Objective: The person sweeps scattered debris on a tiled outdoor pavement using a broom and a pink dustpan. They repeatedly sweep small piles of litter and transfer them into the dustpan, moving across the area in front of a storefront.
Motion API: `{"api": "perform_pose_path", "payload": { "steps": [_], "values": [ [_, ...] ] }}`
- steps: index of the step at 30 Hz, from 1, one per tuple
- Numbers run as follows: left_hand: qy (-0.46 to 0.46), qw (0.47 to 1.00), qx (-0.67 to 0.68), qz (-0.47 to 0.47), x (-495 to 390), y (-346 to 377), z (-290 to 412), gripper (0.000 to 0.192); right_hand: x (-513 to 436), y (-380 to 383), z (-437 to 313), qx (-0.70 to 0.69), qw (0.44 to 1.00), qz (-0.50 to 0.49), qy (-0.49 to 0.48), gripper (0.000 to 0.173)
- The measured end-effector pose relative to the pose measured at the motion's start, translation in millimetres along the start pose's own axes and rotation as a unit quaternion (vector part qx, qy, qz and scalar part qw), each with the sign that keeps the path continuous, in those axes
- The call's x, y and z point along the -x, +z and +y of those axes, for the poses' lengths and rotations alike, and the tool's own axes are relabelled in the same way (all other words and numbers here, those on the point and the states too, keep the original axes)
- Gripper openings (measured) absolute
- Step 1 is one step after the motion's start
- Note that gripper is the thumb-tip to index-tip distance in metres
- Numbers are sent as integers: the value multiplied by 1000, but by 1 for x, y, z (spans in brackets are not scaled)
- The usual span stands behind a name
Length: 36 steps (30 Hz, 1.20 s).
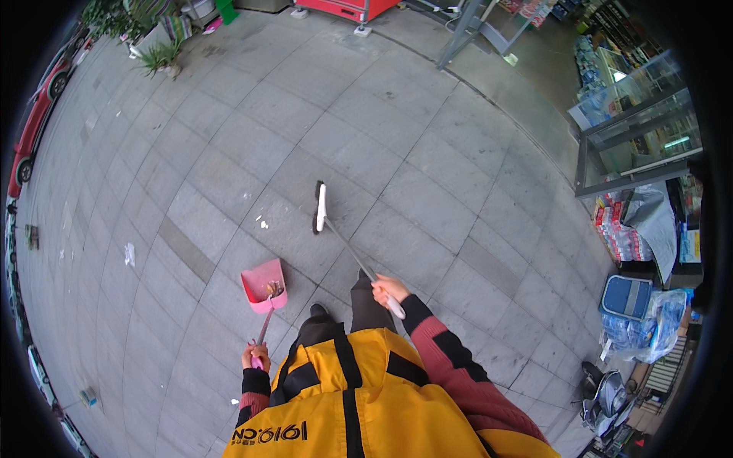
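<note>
My left hand (pixel 255 356) grips the pink handle of a long-handled dustpan. The pink dustpan (pixel 264 286) rests on the grey paving ahead of that hand, with some brownish debris (pixel 274 288) inside it. In my right hand (pixel 390 291) is the pale grip of a broom. Its grey shaft runs forward to a white broom head (pixel 322 209) with dark bristles, which is at the paving to the right of the dustpan. Small white scraps (pixel 263 223) lie between the broom head and the dustpan, touching neither.
A crumpled white paper or plastic piece (pixel 130 254) lies farther left. On the right are an open glass door (pixel 638 137), wrapped goods (pixel 621 232), a blue folding stool (pixel 627 296) and a scooter (pixel 607 395). A potted plant (pixel 163 57) and a red cabinet (pixel 349 8) stand ahead.
</note>
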<state>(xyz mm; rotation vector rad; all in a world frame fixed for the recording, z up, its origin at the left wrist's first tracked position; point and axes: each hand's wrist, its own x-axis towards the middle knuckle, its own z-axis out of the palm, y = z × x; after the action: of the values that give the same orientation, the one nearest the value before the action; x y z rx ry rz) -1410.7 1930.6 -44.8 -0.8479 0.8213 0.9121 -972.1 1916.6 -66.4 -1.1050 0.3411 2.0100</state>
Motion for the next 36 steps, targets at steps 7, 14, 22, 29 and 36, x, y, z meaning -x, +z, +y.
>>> {"api": "perform_pose_path", "payload": {
  "steps": [7,14,22,29,36],
  "values": [
    [28,1000,10,-6,-22,31,-48,45,86,-83,-3,175,922,283,-198,41],
    [31,999,21,-21,-32,58,-75,46,50,-117,-35,204,853,426,-223,13],
    [-4,1000,6,-4,-49,96,-84,48,44,-61,-41,292,924,228,-99,58],
    [-15,999,21,-28,-70,117,-65,44,40,-47,-98,345,904,217,-128,57],
    [-29,996,71,-34,-105,151,-36,44,-31,-27,-144,297,883,316,-179,25]
  ]
}}
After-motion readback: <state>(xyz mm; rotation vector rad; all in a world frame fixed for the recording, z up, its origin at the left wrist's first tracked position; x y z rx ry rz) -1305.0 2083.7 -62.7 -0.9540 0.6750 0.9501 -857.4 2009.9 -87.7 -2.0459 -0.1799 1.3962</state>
